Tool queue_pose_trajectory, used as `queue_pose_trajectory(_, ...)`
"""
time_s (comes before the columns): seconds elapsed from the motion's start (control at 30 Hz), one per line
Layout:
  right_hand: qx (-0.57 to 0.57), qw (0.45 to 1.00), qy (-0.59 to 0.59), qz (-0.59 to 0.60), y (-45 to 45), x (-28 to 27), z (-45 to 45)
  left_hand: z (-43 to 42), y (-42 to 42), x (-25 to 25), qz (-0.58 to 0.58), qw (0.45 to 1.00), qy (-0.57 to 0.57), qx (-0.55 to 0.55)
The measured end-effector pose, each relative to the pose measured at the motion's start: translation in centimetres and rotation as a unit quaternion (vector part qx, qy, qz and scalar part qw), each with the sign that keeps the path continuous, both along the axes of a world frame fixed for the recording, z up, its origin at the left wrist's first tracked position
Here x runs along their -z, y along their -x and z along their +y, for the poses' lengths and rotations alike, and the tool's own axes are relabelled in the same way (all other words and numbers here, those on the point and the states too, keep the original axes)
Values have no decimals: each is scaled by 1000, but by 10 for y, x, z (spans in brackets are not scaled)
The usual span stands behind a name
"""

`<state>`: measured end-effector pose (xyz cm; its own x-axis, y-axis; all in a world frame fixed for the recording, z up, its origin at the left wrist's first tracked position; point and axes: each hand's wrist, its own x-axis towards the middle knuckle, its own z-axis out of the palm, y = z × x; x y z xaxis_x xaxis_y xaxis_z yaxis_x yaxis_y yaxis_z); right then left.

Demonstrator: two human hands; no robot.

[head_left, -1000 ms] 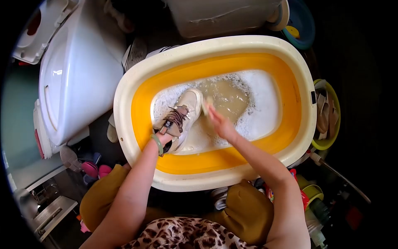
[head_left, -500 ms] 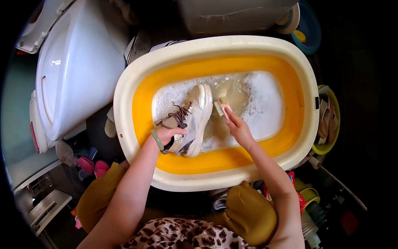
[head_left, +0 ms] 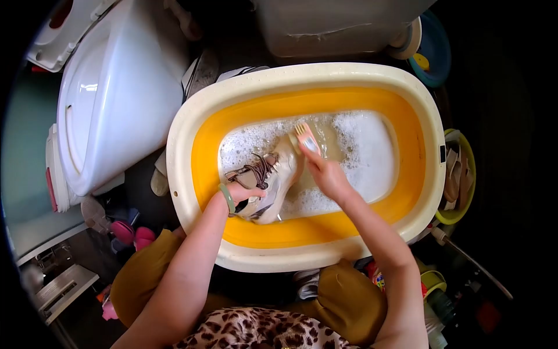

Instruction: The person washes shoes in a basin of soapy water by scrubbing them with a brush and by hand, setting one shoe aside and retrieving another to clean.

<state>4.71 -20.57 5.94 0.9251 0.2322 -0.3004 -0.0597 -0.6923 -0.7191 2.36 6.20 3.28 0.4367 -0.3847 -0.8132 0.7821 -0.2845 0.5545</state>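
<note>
A beige sneaker with dark laces (head_left: 278,186) is tilted over soapy water in the yellow tub with a cream rim (head_left: 302,260). My left hand (head_left: 244,194), with a green bangle at the wrist, grips the sneaker at its heel opening, the thumb along its side. In my right hand (head_left: 326,175) is a small pink brush (head_left: 306,137), held against or very near the toe of the sneaker. The bristles are partly hidden and slightly blurred. White foam lies on the water around the shoe.
A white basin (head_left: 119,110) stands at the left. Behind the tub is a grey container (head_left: 343,29), with a blue basin (head_left: 435,49) beside it. A green basket (head_left: 459,215) of shoes sits at the right. More shoes (head_left: 203,72) lie behind the tub's left end.
The brush in my right hand has moved up and left, from beside the sneaker to its toe. The sneaker's toe has dropped lower in the tub. My left hand keeps its hold.
</note>
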Motion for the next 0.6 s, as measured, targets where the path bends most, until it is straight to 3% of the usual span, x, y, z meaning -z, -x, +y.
queue_pose_trajectory(0.07, 19, 998, -37, 36, 28, -7, -12, -5, -6, -6, -1, 1000, -20, 21)
queue_pose_trajectory(0.13, 38, 982, -98, 155, 43, -21, -20, -9, -8, -7, 12, 998, -34, 47)
queue_pose_trajectory(0.23, 17, 989, -120, 82, 16, -7, -21, -9, -8, -7, -52, 997, -23, 44)
queue_pose_trajectory(0.27, 50, 979, -142, 137, -6, -14, -16, -7, -8, -8, -52, 997, -24, 45)
queue_pose_trajectory(0.3, 53, 979, -144, 136, -17, -9, -13, -7, -8, -8, -65, 992, -67, 86)
queue_pose_trajectory(0.37, 97, 932, -272, 218, -32, 0, -12, -10, -12, -7, -95, 971, -150, 163)
queue_pose_trajectory(0.53, 153, 865, -364, 311, 37, -24, -19, -21, -18, -38, -59, 983, -138, 109)
queue_pose_trajectory(0.6, 151, 866, -363, 308, 37, -26, -20, -27, -23, -50, -21, 995, -88, 46)
